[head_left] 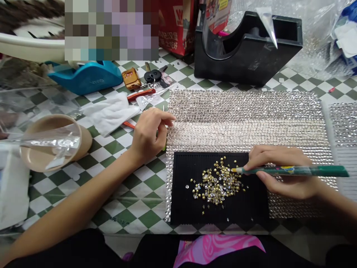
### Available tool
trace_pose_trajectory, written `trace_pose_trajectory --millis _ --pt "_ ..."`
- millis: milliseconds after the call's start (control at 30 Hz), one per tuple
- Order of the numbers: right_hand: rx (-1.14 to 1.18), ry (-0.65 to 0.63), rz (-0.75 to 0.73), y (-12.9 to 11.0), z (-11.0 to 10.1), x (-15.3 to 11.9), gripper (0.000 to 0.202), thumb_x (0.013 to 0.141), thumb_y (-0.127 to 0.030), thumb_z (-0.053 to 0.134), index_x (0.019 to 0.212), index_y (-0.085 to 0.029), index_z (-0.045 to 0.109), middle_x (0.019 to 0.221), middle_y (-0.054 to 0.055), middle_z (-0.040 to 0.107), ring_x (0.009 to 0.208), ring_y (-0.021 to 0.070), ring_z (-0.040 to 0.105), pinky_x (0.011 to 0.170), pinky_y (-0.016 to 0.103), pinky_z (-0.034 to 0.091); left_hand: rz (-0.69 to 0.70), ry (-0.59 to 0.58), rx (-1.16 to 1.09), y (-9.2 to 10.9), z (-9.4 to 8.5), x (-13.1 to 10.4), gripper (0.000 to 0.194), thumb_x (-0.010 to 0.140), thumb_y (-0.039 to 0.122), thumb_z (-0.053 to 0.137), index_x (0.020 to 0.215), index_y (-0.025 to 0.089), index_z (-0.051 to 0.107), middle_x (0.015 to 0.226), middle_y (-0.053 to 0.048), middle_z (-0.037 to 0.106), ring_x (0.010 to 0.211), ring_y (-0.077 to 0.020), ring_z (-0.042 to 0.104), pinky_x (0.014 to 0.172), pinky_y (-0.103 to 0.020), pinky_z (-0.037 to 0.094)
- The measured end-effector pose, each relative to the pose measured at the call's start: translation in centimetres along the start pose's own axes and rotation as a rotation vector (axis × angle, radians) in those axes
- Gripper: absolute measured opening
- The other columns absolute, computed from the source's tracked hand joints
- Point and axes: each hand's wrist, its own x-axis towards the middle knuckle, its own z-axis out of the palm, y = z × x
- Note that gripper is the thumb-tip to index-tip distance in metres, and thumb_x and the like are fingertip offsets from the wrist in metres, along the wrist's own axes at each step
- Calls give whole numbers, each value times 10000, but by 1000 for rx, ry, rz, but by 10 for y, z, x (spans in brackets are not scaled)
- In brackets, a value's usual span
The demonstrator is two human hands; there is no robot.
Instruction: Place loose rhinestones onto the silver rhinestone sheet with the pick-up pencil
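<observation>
In my right hand (284, 171) is a green pen (301, 171) with a pale yellow tip, held between thumb and fingers. Its tip is over the right side of a pile of small gold-backed rhinestones (220, 184). The loose stones lie on a black ridged tray (184, 204). Under the tray spreads a sheet of rhinestones in rows (245, 108), silver with a paler band across the middle. My left hand (152, 130) rests at the sheet's left edge with curled fingers, the index fingertip touching the edge. Whatever its fingers may hold is hidden; a bit of green shows by the thumb.
Behind the sheet stands a black tape dispenser (237, 63). To the left are a blue tape dispenser (89, 78), keys (153, 75), a white cloth (111, 111), a red-handled tool (141, 94) and a beige bin (86, 137). Another stone sheet (344, 123) lies at right.
</observation>
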Motion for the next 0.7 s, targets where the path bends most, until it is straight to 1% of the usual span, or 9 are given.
trace_pose_trajectory --millis 67,200,233,267,300,367,467,600,700 --pt "-27 122 61 2 -2 -3 191 855 -98 565 973 -224 648 812 -15 673 731 69 649 624 180 512 -3 -5 4 0 0 0 386 852 -47 413 1032 269 545 744 -6 601 694 -203 570 699 -356 470" --pt "-124 549 199 13 -2 -4 184 842 -118 623 979 -220 692 872 -4 707 778 128 700 693 257 566 13 9 9 -1 1 0 357 855 -50 418 1016 242 545 739 1 597 689 -186 563 690 -335 464" --pt "-161 626 216 18 -2 -3 163 841 -132 633 970 -205 701 868 1 710 767 136 702 693 272 569 21 15 10 -1 1 0 347 852 -47 419 1011 233 548 738 3 596 687 -181 561 686 -329 462" --pt "-190 663 237 22 -2 -2 145 843 -150 638 965 -189 705 868 9 712 766 145 703 700 285 570 28 22 9 -2 1 0 338 848 -45 421 1006 225 551 736 5 595 685 -177 561 682 -324 461" --pt "-204 678 256 26 -1 -1 138 846 -168 641 967 -176 707 872 15 713 775 151 705 712 295 572 33 27 9 -2 2 0 330 844 -41 423 1001 219 553 735 7 595 683 -174 561 679 -319 461" --pt "-197 657 282 32 -1 0 146 848 -189 646 978 -161 706 898 26 717 805 161 708 740 307 574 35 32 9 -3 2 0 321 840 -38 426 995 211 558 732 7 596 681 -172 563 680 -316 461" --pt "-205 630 278 37 -1 0 157 848 -186 649 992 -158 705 927 35 720 836 160 710 765 302 567 35 31 8 -3 2 0 317 844 -36 426 988 210 564 725 2 601 677 -176 566 680 -319 460" --pt "-251 595 279 38 -1 0 164 858 -182 647 1013 -177 703 943 17 722 854 145 709 773 275 567 30 29 9 -3 2 0 316 848 -34 426 991 211 566 725 0 603 677 -181 571 681 -326 463" --pt "-255 572 294 38 -1 1 160 867 -205 650 1018 -204 703 954 6 720 867 152 707 764 287 579 26 27 8 -2 2 0 330 849 -33 424 998 226 563 726 0 602 677 -188 573 684 -334 465"
